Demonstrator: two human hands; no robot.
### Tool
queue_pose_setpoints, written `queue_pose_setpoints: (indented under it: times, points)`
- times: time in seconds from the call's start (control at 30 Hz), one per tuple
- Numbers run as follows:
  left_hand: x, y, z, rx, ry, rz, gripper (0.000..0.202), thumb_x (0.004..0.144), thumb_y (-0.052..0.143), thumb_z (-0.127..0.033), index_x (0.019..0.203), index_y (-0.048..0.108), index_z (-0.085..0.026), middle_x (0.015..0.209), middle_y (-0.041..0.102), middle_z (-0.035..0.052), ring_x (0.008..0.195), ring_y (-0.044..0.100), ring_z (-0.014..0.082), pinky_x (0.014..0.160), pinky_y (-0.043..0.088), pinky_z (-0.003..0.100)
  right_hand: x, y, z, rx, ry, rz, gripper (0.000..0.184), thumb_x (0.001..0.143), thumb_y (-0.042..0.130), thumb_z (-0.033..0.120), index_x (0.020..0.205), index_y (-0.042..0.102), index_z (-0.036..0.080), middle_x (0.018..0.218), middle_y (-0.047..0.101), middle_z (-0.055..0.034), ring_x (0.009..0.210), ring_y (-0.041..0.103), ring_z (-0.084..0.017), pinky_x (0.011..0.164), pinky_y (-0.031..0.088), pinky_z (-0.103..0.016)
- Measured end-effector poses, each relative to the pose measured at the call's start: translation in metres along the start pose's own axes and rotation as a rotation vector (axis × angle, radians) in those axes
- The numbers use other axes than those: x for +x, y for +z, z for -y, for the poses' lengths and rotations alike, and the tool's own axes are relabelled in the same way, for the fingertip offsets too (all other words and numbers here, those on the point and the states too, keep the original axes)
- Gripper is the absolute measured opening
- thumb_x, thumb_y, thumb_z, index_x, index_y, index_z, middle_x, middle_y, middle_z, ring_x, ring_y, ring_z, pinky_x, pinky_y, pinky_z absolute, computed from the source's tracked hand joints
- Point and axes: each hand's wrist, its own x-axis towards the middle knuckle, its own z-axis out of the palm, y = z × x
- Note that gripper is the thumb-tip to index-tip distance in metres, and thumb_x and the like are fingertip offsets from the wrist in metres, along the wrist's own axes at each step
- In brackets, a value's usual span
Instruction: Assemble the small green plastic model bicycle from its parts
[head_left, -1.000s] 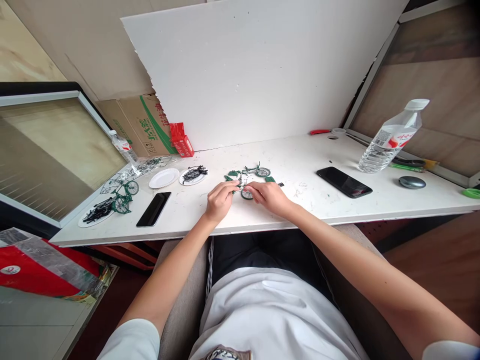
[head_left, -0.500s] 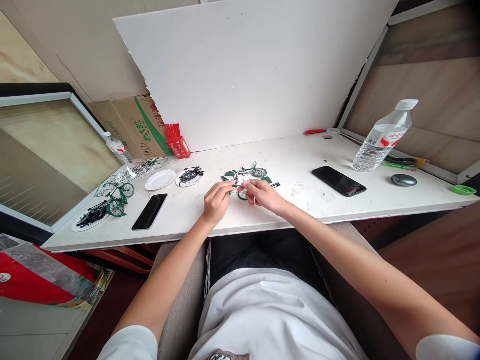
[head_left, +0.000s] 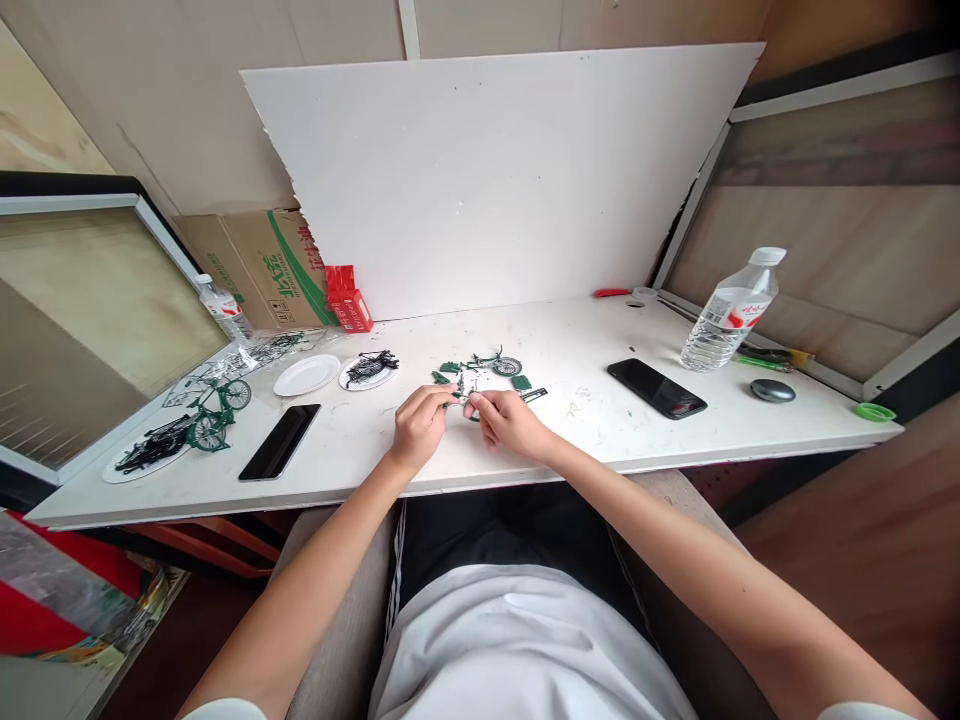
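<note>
Over the white table, my left hand (head_left: 421, 425) and my right hand (head_left: 508, 422) meet fingertip to fingertip, both closed in a pinch. What they pinch looks like a small green model-bicycle piece, mostly hidden by the fingers. Just beyond them lie a green model-bicycle part with a spoked wheel (head_left: 508, 367), a small green block (head_left: 520, 382) and a dark flat strip (head_left: 535, 394). Other small green pieces (head_left: 448, 368) lie past my left fingertips. Part of another wheel shows beneath my right fingers.
To the left are a phone (head_left: 280, 442), an empty white plate (head_left: 307, 375), plates with black parts (head_left: 373, 368) (head_left: 154, 445) and a green model bicycle (head_left: 217, 412). A second phone (head_left: 656, 388), water bottle (head_left: 729, 310) and dark oval object (head_left: 772, 391) stand right. A white board (head_left: 495, 180) rises behind.
My view has tilted up a little and shifted, so the table and hands sit lower and further left in the picture. Both hands stay pinched together near the green parts.
</note>
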Motion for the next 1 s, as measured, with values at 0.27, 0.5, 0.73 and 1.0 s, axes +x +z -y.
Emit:
queue_pose_setpoints:
  times: [0.27, 0.5, 0.73, 1.0]
  points:
    - [0.000, 0.004, 0.000, 0.030, 0.068, -0.032, 0.038, 0.099, 0.052, 0.008, 0.107, 0.075, -0.021, 0.110, 0.084, 0.0059, 0.108, 0.084, 0.0195, 0.095, 0.072, 0.035, 0.001, -0.008, 0.009, 0.475, 0.254, 0.127, 0.046, 0.103, 0.066, 0.065, 0.096, 0.069, 0.020, 0.060, 0.032, 0.0097, 0.054, 0.041, -0.013, 0.059, 0.033, -0.030]
    - [-0.001, 0.005, -0.001, 0.008, 0.029, -0.009, 0.037, 0.102, 0.052, 0.005, 0.106, 0.077, -0.022, 0.111, 0.085, 0.0063, 0.110, 0.085, 0.0199, 0.097, 0.073, 0.037, 0.001, -0.015, 0.005, -0.381, -0.186, -0.061, 0.037, 0.116, 0.049, 0.051, 0.110, 0.071, 0.021, 0.093, 0.075, -0.0059, 0.078, 0.061, -0.019, 0.075, 0.042, -0.032]
    - [0.000, 0.004, -0.001, -0.047, 0.018, -0.017, 0.035, 0.100, 0.054, 0.005, 0.102, 0.077, -0.021, 0.108, 0.084, 0.0064, 0.107, 0.085, 0.0195, 0.095, 0.073, 0.035, -0.001, -0.011, -0.002, -0.483, -0.175, -0.040, 0.040, 0.118, 0.045, 0.045, 0.105, 0.075, 0.022, 0.068, 0.067, -0.0014, 0.061, 0.054, -0.017, 0.072, 0.037, -0.031]
    - [-0.001, 0.002, 0.001, -0.007, 0.086, -0.005, 0.036, 0.103, 0.051, 0.004, 0.104, 0.076, -0.022, 0.111, 0.084, 0.0057, 0.109, 0.085, 0.0189, 0.095, 0.073, 0.034, 0.002, -0.013, 0.011, 0.477, 0.297, 0.181, 0.046, 0.098, 0.072, 0.066, 0.096, 0.071, 0.020, 0.054, 0.029, 0.0116, 0.050, 0.033, -0.012, 0.057, 0.032, -0.030]
